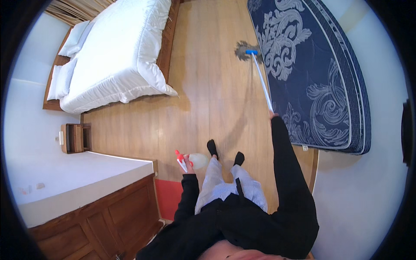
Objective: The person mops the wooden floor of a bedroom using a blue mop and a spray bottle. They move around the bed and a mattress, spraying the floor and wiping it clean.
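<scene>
My left hand [188, 162] grips a spray bottle with a red-and-white trigger head [180, 158] and a pale, translucent body [199, 161], held over the floor at my left side. With my arm stretched forward, my right hand [273, 114] holds the end of a white mop handle [262, 79]. At its far end a blue mop head connector [251, 52] joins grey mop strands [242, 50], which lie spread on the wood-look floor [208, 84]. The strands touch or nearly touch the base of a dark blue patterned mattress [312, 78].
The mattress leans on the right wall [364, 195]. To the left stands a bed with a white duvet [120, 55] and pillows [70, 74]. A small wooden cabinet [74, 138] is by the left wall; a wooden door [107, 217] and red mat [167, 198] are nearer me.
</scene>
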### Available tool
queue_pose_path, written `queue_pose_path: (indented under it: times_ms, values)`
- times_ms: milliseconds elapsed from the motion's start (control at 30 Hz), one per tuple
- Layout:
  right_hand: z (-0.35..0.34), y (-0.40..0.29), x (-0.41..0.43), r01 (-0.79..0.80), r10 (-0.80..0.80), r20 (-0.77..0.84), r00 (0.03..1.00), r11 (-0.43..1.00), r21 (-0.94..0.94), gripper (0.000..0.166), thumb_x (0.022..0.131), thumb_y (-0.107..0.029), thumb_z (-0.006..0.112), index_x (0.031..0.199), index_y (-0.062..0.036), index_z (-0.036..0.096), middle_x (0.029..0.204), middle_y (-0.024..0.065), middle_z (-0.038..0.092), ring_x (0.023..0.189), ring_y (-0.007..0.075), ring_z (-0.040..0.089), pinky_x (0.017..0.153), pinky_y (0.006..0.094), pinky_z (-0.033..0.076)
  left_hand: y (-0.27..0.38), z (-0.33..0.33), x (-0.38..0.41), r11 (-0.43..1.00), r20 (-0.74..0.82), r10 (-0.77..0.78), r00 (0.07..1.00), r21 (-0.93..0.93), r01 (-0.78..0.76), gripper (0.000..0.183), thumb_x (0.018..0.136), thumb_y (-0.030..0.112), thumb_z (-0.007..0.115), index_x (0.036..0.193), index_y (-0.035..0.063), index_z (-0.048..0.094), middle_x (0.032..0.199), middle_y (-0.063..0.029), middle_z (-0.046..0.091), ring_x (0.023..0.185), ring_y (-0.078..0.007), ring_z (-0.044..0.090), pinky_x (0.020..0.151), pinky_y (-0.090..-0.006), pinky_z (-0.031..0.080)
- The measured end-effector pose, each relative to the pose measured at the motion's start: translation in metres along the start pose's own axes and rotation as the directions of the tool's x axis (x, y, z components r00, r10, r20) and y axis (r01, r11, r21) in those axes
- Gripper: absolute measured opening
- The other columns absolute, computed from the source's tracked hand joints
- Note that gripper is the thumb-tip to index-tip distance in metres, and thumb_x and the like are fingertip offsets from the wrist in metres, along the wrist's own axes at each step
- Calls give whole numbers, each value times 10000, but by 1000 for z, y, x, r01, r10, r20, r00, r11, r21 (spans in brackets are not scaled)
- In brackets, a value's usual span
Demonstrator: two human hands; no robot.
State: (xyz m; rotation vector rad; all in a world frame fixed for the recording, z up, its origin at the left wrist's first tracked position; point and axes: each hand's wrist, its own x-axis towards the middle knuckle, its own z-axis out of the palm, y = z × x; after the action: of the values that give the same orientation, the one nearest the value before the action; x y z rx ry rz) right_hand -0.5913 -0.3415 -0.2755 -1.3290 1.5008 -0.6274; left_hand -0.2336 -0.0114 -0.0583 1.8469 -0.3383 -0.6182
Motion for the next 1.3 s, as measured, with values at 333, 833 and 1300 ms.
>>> queue_pose_path:
  times_ms: [333, 833, 1300]
  values:
    - [16, 63, -283, -574, 544, -184, 819, 759, -309, 540, 719, -463, 278, 899, 6, 477, 905, 233, 457, 908, 299, 415, 762, 347, 313, -26, -9, 33, 980, 128, -197, 972, 54, 192, 274, 716, 316, 468, 782, 63, 390, 479, -39, 422, 359, -91, 418, 338, -194, 323]
    - [-97, 67, -422, -492, 499, -204, 842, 557, -670, 350, 603, -329, 514, 733, -5, 540, 671, 178, 531, 649, 285, 525, 579, 358, 411, -69, -15, 32, 978, 62, -201, 978, 67, 197, 292, 684, 233, 524, 777, 47, 319, 433, -26, 394, 324, -94, 390, 305, -209, 310]
    - [157, -97, 36, -454, 459, -83, 885, 809, -372, 610, 617, -546, 402, 829, 13, 522, 809, 200, 514, 846, 259, 473, 690, 336, 378, -79, -58, 33, 929, 44, -363, 931, 94, 358, 319, 674, 195, 538, 841, 87, 289, 449, -36, 402, 328, -113, 411, 295, -211, 321]
